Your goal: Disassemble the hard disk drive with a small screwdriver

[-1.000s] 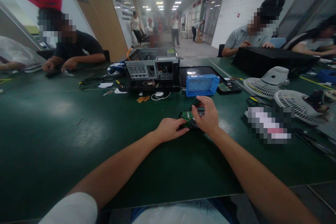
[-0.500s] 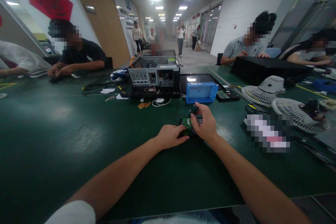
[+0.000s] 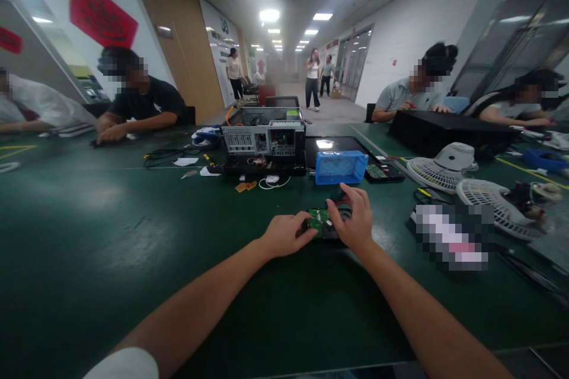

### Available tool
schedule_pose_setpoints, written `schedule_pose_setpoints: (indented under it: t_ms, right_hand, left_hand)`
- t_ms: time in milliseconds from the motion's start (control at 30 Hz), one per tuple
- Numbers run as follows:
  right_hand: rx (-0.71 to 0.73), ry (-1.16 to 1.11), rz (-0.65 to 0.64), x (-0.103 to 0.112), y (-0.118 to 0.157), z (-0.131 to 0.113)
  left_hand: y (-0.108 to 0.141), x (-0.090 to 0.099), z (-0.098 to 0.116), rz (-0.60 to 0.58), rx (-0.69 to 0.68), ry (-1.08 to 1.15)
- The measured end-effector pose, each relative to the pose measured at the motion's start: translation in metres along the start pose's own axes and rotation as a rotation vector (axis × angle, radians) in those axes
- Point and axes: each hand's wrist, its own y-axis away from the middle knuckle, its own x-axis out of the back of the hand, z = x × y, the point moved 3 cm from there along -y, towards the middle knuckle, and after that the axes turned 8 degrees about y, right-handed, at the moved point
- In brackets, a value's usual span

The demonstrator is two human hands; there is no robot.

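Observation:
Between my hands, over the green table, is a small black device with a green circuit board (image 3: 316, 217) in it; its right part is partly behind my right hand. My left hand (image 3: 287, 234) is closed on the device's left end, thumb in front and fingers behind. My right hand (image 3: 354, 218) is at the right side, its thumb and fingers pinching a small dark piece (image 3: 336, 195) just above the board. Fingers cover much of that piece, so its kind is unclear.
Beyond my hands are a blue plastic tray (image 3: 340, 169), an opened computer case (image 3: 264, 139) and a dark flat panel (image 3: 351, 141). White fan parts (image 3: 444, 167) and a blurred-out object (image 3: 451, 237) are on the right. Co-workers sit across the table; people stand in the corridor.
The view has tilted up slightly. My left hand keeps its hold on the device, and the dark piece in my right hand has shifted a little. A person in the corridor appears nearer.

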Motion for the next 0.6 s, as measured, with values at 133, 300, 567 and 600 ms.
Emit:
schedule_pose_setpoints:
  t_ms: [133,300,567,600]
  right_hand:
    - [-0.014,0.091,0.043,0.011,-0.007,0.012]
    - [-0.074,0.142,0.079,0.016,-0.01,0.033]
    - [-0.066,0.118,0.038,0.013,-0.008,0.03]
    - [-0.064,0.119,0.034,0.013,-0.008,0.03]
  left_hand:
    - [-0.003,0.018,-0.035,0.288,0.168,-0.144]
    - [-0.004,0.017,-0.073,0.274,0.314,-0.222]
    - [-0.003,0.005,-0.073,0.171,0.293,-0.199]
    - [-0.003,0.006,-0.073,0.175,0.291,-0.196]
